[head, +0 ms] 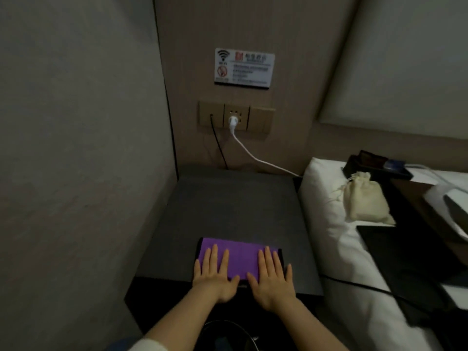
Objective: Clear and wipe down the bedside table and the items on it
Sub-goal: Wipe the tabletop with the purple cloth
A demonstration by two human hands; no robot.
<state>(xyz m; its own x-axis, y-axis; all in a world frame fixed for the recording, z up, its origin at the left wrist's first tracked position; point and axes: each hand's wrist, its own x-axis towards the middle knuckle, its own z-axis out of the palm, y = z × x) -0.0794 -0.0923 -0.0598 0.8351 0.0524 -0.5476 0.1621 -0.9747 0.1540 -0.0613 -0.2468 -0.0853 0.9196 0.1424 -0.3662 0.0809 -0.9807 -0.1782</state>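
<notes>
Both hands lie flat with straight fingers, the left hand [215,272] and right hand [272,277] side by side pressing a folded purple cleaning cloth [240,257] at the near edge of the dark grey bedside table [228,206]. Beside it, a cream drawstring pouch [364,198] rests on the white bed [326,224]; a white cable [253,153] hangs from the wall socket [235,119].

Wi-Fi and no-smoking symbols (text unreadable) on wall plaque [244,67]
</notes>
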